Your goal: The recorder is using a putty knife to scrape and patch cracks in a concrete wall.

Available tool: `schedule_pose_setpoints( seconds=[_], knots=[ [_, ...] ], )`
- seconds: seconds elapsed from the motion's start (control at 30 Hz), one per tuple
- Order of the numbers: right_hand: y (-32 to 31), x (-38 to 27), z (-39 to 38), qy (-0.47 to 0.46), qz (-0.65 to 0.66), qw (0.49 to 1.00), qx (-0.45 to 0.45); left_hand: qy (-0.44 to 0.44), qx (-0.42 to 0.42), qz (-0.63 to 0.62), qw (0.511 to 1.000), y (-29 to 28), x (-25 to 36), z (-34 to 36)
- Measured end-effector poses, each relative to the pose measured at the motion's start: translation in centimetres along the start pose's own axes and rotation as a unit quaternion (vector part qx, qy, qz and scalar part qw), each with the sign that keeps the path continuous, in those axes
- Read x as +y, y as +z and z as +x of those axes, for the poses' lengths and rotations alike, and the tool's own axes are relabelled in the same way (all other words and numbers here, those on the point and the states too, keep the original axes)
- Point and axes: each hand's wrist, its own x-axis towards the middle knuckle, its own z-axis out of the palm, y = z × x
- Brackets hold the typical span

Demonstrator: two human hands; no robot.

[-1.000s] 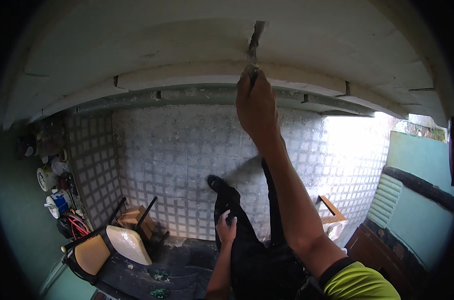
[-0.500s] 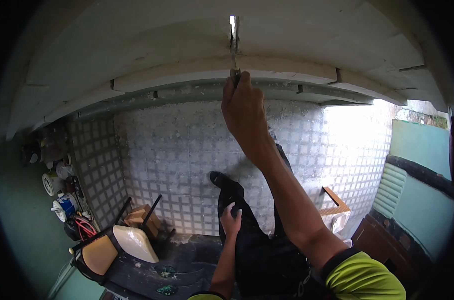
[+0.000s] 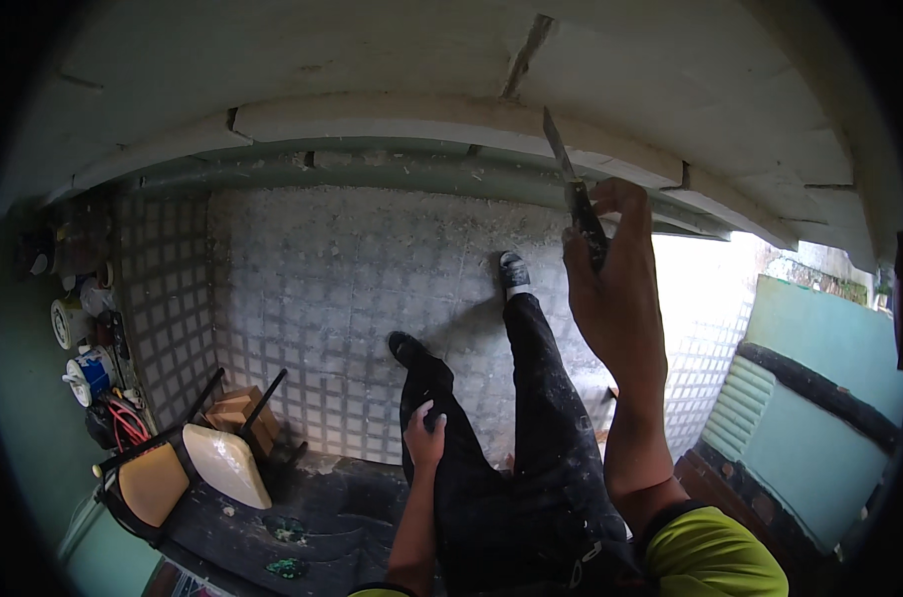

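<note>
My right hand (image 3: 620, 269) is closed round the dark handle of a knife (image 3: 563, 154), with its narrow pointed blade angled up and slightly left. The blade tip stands near a pale ledge (image 3: 372, 116), to the right of and below a dark slot (image 3: 527, 58) in the pale wall; blade and slot are apart. Low down, my left hand (image 3: 426, 436) lies by my left thigh, its fingers apart and whitish at the tips. Against the black trousers I make out nothing held in it.
Two chairs with tan (image 3: 153, 485) and cream seats (image 3: 226, 465) stand lower left by a cardboard box (image 3: 244, 413). Containers, including a blue-and-white one (image 3: 91, 376), line the left wall. A pale, dusty tiled floor (image 3: 342, 269) lies under my feet. Bright light falls from the right.
The knife has come out of the wall slot and moved right and down with my right hand. My left hand stays by my thigh. The view has shifted, showing both my feet.
</note>
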Motion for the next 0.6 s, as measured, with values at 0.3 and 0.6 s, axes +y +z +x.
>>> schedule_pose_setpoints(
  seconds=[0.3,0.6],
  knots=[
    [-0.8,2.4,3.7,-0.096,0.104,0.962,0.232,-0.027,0.016,0.002,1.0,-0.3,1.5,0.1],
    [0.8,0.3,9.0,-0.372,0.488,0.782,0.11,-0.047,0.002,0.061,0.997,0.5,3.4,0.0]
  ],
)
